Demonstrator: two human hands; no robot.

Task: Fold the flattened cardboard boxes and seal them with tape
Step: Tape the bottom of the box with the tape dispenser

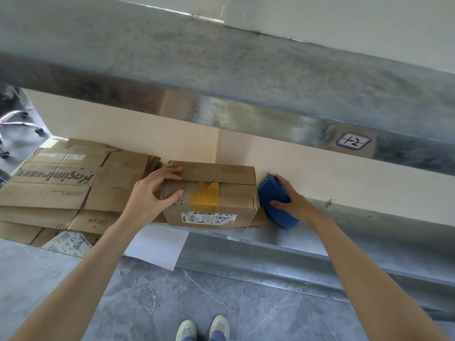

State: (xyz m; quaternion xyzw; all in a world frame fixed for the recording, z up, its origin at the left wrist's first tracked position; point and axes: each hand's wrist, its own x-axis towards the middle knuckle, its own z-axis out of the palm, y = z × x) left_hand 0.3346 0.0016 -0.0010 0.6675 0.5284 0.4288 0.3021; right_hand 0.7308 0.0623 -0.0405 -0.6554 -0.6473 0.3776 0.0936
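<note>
The left grip clasps the left end of the folded cardboard box, fingers curled over the top flap and thumb pressed on the near face. The right grip is closed round a blue tape dispenser, fingers over its far side and thumb along its near edge. The dispenser is tilted and sits just beside the box's right end; whether they touch I cannot tell.

The box stands between the two grips with its top flaps down. A patch of yellow tape crosses the seam, and a printed shipping label is on its front face. To its left lies a stack of flattened cardboard boxes.

All of this rests on a metal counter against a cream wall. A white sheet of paper hangs over the counter's near edge. A metal shelf runs above, with a handwritten sticker on its front edge. Below are a grey marbled floor and the person's pale shoes. The wheeled base of a chair shows at far left.
</note>
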